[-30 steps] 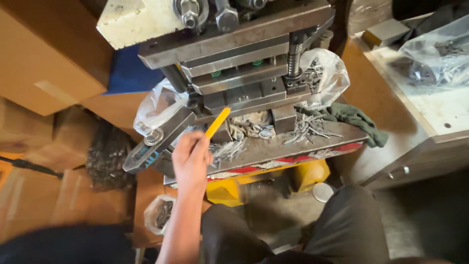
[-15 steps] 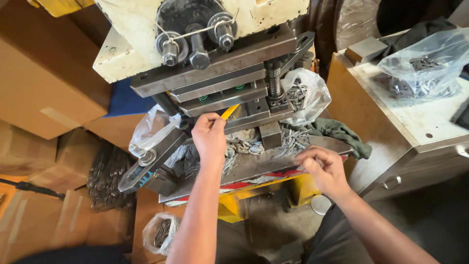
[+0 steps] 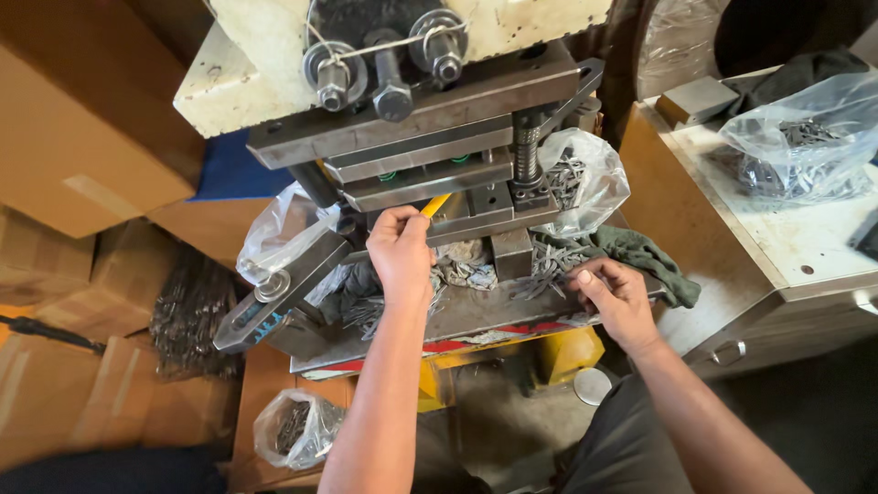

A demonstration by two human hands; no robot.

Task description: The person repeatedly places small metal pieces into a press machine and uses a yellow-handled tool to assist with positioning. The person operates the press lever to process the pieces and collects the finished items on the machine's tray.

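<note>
**Feeding the press: stick in the die, fresh parts being gathered**

Left hand [image 3: 400, 252] closed around a yellow stick [image 3: 435, 205], tip pushed into the gap between the die plates [image 3: 430, 178] of the press [image 3: 402, 101]. Judging by that, mid-cycle: seating or clearing a piece in the die under way, not finished. Cannot tell whether a piece sits in the die; gap too dark and narrow.

Right hand [image 3: 615, 297] resting on the press bed [image 3: 476, 316], fingers curled loosely over a scatter of small metal parts [image 3: 549, 265], thumb and forefinger pinching at them. Cannot tell whether a part is actually held. Probably picking up the next one.

Done so far, as it looks: a heap of stamped parts and scrap [image 3: 466, 270] lying under the die, more in a clear bag [image 3: 581, 183] at the right of the press. Left to do: plenty, going by the full bag [image 3: 791, 146] on the side table [image 3: 777, 238].

Around: green rag [image 3: 640, 252] on the bed just beside the right hand; another clear bag [image 3: 279, 238] at the left of the press; small bag [image 3: 297, 425] down on a low wooden stand; cardboard boxes [image 3: 82, 137] at the left; dark bundle of metal pieces [image 3: 187, 311] beside them.

In the way: guide post with spring [image 3: 524, 155] close to the die mouth, loose parts and rag crowding the bed, left fingers very near the plates.
</note>
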